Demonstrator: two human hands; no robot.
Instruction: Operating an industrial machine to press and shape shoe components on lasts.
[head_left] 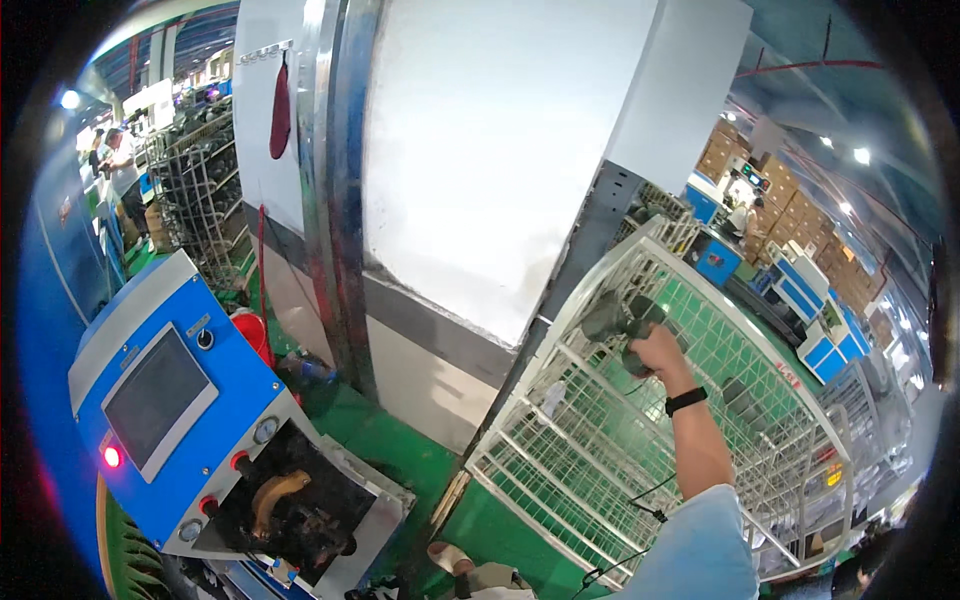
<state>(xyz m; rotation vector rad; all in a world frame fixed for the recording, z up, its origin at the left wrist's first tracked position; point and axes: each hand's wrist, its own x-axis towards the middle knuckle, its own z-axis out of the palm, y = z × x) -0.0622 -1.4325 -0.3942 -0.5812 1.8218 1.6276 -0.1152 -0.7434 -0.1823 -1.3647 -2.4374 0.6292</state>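
Note:
My right arm, in a light blue sleeve with a black wristband, reaches over a white wire rack cart (560,430). With fingers curled, my right hand (657,352) grips a dark grey piece (636,362) that looks like a shoe upper; the hand partly covers it. Just beyond the fingers are more dark grey pieces of the same look (603,318), at the rack's upper left. Another dark piece (740,400) lies deeper in the rack, right of my wrist. My left hand is out of the picture.
A blue machine (170,390) with a dark screen, gauges and a lit red lamp stands at left. In its opening sits a curved brown part (275,500). A white wall panel (480,170) rises ahead. Stacked cartons (790,210) are far right; people stand far left.

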